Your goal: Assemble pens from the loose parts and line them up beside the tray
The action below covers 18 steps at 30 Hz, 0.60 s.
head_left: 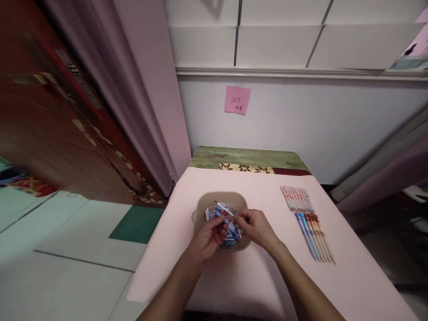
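Note:
Over a beige plastic tub point(243, 200), my two hands are close together. Its contents are loose pen parts point(231, 238), blue and white, lying in a jumble. My left hand point(209, 236) is closed with thumb and fingers pinching what looks like a blue pen barrel point(219, 215). From the closed fingertips of my right hand point(256, 225) a thin white pen refill point(224, 208) with a dark tip points up and left. The fingers partly hide both pieces, and I cannot tell whether they touch.
To the right on the pink-covered table point(267, 191) lie a row of pink-and-white pens point(297, 199) and a row of blue and brown-topped pens point(314, 237). A green wooden board point(247, 154) shows at the back, against the wall. A red door point(67, 111) stands left.

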Available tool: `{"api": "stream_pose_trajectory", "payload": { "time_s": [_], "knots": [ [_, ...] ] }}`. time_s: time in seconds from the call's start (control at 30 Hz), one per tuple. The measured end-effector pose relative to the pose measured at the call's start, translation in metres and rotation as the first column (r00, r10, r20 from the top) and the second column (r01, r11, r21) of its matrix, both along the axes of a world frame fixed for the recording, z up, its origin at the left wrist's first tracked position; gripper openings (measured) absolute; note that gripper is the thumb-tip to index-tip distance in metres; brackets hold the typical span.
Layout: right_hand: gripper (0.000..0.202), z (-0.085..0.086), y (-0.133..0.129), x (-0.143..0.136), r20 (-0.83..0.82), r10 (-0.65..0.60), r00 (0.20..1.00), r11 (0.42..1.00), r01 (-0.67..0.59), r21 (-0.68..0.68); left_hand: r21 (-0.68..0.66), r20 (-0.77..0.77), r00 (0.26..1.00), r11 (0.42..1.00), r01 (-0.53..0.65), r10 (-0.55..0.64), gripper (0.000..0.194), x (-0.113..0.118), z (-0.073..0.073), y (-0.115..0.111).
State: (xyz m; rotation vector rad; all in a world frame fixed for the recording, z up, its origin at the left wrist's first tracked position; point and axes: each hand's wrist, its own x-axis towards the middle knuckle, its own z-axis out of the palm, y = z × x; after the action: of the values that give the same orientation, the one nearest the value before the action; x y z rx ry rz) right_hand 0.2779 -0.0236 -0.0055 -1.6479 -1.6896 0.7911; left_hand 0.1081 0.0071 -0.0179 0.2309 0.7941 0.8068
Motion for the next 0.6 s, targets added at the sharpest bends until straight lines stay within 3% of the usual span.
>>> {"api": "stream_pose_trajectory", "payload": {
  "time_s": [0.3,0.43,0.5,0.6],
  "knots": [
    [0.024,0.027,0.023,-0.020,0.052,0.169,0.984,0.985,-0.170,0.013,-0.017,-0.029,0.995,0.995,-0.097,0.097,0.004,-0.013,0.009,0.010],
    [0.028,0.035,0.025,-0.024,-0.087,0.221,0.971,0.975,-0.223,-0.009,0.002,0.009,0.985,0.985,-0.173,0.173,0.009,-0.022,0.014,0.014],
    [0.031,0.033,0.027,-0.019,-0.121,0.165,0.979,0.986,-0.168,-0.015,0.020,0.028,0.978,0.978,-0.208,0.207,0.013,-0.029,0.019,0.017],
    [0.025,0.019,0.030,-0.012,0.091,-0.010,0.996,1.000,0.009,0.012,0.040,0.056,0.966,0.966,-0.255,0.253,0.015,-0.040,0.028,0.023]
  ]
}}
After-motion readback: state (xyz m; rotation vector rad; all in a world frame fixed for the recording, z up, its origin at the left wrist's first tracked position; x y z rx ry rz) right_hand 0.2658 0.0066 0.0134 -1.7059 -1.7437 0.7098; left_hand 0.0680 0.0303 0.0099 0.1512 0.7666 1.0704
